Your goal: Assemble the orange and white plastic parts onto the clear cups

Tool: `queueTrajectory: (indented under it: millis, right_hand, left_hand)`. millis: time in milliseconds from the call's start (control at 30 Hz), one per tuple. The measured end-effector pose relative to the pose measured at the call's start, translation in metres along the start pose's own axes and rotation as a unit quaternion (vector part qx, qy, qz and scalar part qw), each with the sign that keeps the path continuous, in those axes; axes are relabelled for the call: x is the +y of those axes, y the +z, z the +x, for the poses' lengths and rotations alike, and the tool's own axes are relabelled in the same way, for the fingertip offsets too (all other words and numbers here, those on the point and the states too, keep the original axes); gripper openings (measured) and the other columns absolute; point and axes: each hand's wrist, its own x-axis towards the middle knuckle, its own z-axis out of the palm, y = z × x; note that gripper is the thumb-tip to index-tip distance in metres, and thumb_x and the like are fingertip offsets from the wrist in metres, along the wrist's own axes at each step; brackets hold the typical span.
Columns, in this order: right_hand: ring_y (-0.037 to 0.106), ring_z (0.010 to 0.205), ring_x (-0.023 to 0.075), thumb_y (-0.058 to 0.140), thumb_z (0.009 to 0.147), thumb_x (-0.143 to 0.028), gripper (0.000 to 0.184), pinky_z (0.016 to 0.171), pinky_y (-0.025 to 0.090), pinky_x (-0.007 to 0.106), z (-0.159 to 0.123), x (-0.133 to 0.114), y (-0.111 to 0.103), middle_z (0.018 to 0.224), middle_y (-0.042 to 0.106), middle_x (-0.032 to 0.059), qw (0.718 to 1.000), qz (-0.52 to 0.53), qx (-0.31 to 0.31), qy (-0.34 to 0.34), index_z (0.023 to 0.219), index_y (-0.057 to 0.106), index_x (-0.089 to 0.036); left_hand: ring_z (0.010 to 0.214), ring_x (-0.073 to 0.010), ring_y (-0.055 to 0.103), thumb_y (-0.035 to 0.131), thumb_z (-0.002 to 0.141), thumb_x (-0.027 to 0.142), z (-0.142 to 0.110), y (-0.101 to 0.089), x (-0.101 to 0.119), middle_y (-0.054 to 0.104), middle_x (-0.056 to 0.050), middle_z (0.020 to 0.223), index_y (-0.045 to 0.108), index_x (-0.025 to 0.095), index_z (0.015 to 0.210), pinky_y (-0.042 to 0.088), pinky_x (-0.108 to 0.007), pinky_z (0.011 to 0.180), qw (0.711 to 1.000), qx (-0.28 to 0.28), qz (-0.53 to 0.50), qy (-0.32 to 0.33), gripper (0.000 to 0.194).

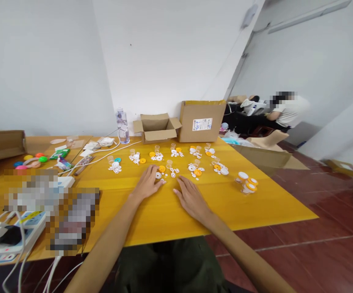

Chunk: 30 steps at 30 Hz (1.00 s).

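Note:
My left hand (147, 184) rests on the yellow tabletop (164, 215), fingers stretched out and thumb apart, holding nothing I can see. By its fingertips lie a white ring-shaped part (158, 175) and an orange ring (162, 168). Across a small gap is my right hand (192, 196), open, thumb spread from the fingers. White gear-like pieces (173, 174) lie just beyond its fingertips, with a clear plastic cup (169, 163) behind them. Similar small groups of cups, white pieces and coloured rings are spread farther back, one with a turquoise ring (117, 160).
Several orange-and-white capped cups (249, 185) stand at the right. An open carton (158, 129), a closed carton (201, 122) and a water bottle (122, 126) line the wall. Cables, a power strip (37, 219) and coloured balls (29, 160) occupy the left. A person (289, 110) sits far right.

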Motion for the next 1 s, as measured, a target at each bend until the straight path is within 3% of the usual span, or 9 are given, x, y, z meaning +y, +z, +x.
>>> queueTrajectory:
  millis: [200, 367, 500, 667, 800, 933, 1000]
  right_hand:
    - [0.035, 0.148, 0.0309, 0.024, 0.100, -0.063, 0.075, 0.118, 0.036, 0.051, 0.011, 0.003, 0.004, 0.159, 0.038, 0.0186, 0.994, 0.048, -0.084, 0.052, 0.153, 0.038, -0.012]
    - [0.030, 0.151, 0.0274, 0.024, 0.101, -0.062, 0.073, 0.121, 0.031, 0.049, 0.013, 0.004, -0.003, 0.161, 0.036, 0.0143, 0.991, 0.080, -0.106, 0.027, 0.158, 0.030, -0.017]
    - [0.034, 0.149, 0.0254, 0.026, 0.103, -0.057, 0.067, 0.121, 0.034, 0.047, 0.001, 0.006, -0.015, 0.160, 0.038, 0.0131, 0.988, 0.096, -0.117, -0.014, 0.157, 0.031, -0.019]
    - [0.048, 0.139, 0.0237, 0.034, 0.104, -0.047, 0.055, 0.113, 0.045, 0.044, -0.029, 0.016, -0.032, 0.151, 0.051, 0.0117, 0.995, 0.061, -0.051, -0.052, 0.153, 0.037, -0.024]
    - [0.055, 0.131, 0.0281, 0.041, 0.102, -0.042, 0.046, 0.106, 0.049, 0.048, -0.045, 0.048, -0.048, 0.141, 0.058, 0.0141, 0.998, -0.017, 0.032, -0.052, 0.142, 0.049, -0.023]
    - [0.056, 0.124, 0.0325, 0.045, 0.099, -0.039, 0.037, 0.101, 0.047, 0.052, -0.047, 0.101, -0.073, 0.133, 0.061, 0.0170, 0.987, -0.090, 0.130, 0.035, 0.128, 0.058, -0.020]
    - [0.056, 0.121, 0.0351, 0.049, 0.096, -0.042, 0.038, 0.096, 0.049, 0.053, -0.044, 0.126, -0.085, 0.133, 0.060, 0.0189, 0.976, -0.122, 0.147, 0.105, 0.124, 0.060, -0.020]
  left_hand:
    - [0.142, -0.0307, 0.042, 0.061, 0.090, 0.050, 0.007, 0.006, -0.001, 0.043, -0.014, 0.148, 0.037, 0.026, 0.142, 0.038, -0.049, 0.116, 0.999, -0.026, -0.022, 0.004, 0.063]
    - [0.148, -0.0340, 0.035, 0.072, 0.078, 0.060, 0.019, 0.016, -0.003, 0.037, -0.017, 0.154, 0.028, 0.027, 0.148, 0.034, -0.053, 0.119, 0.998, -0.029, -0.055, 0.002, 0.089]
    - [0.146, -0.0345, 0.037, 0.077, 0.073, 0.060, 0.031, 0.025, 0.002, 0.039, -0.017, 0.151, 0.029, 0.027, 0.147, 0.035, -0.054, 0.118, 0.997, -0.011, -0.075, -0.004, 0.094]
    - [0.141, -0.0331, 0.042, 0.080, 0.071, 0.058, 0.043, 0.034, 0.005, 0.042, -0.015, 0.146, 0.032, 0.028, 0.145, 0.037, -0.052, 0.116, 0.997, -0.002, -0.072, -0.022, 0.093]
    - [0.142, -0.0339, 0.041, 0.081, 0.068, 0.060, 0.051, 0.040, 0.003, 0.041, -0.014, 0.145, 0.036, 0.029, 0.144, 0.037, -0.052, 0.116, 0.998, 0.003, -0.056, -0.033, 0.093]
    - [0.133, -0.0303, 0.048, 0.078, 0.072, 0.060, 0.055, 0.043, 0.004, 0.044, -0.010, 0.137, 0.040, 0.032, 0.143, 0.042, -0.048, 0.112, 0.998, -0.006, -0.056, -0.029, 0.085]
    - [0.130, -0.0287, 0.051, 0.076, 0.075, 0.059, 0.056, 0.044, 0.006, 0.044, -0.009, 0.134, 0.045, 0.033, 0.139, 0.044, -0.046, 0.109, 0.998, -0.009, -0.053, -0.027, 0.076]
